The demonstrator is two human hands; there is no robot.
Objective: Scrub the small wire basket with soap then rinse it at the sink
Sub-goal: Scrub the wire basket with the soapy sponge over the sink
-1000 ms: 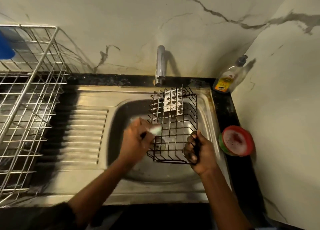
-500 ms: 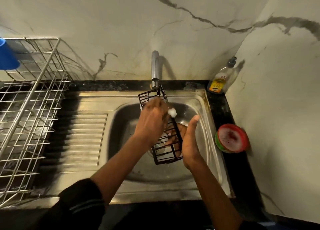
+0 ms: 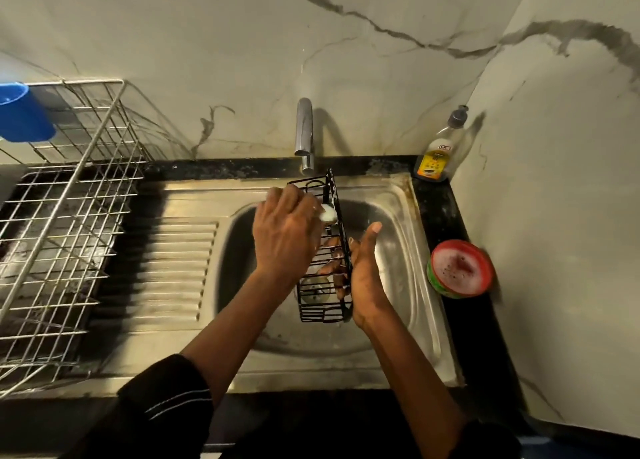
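Head view: scrubbing step. Basket [image 3: 323,306] on edge over sink [image 3: 398,195], below tap [image 3: 304,129]. Right hand [image 3: 365,271] grips its side; left hand [image 3: 284,237] pinches soapy sponge [image 3: 328,213] against wires. Next, likely: turn basket, then rinse.

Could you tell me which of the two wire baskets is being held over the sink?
The small black wire basket, gripped by the right hand; the big silver dish rack stands untouched at far left.
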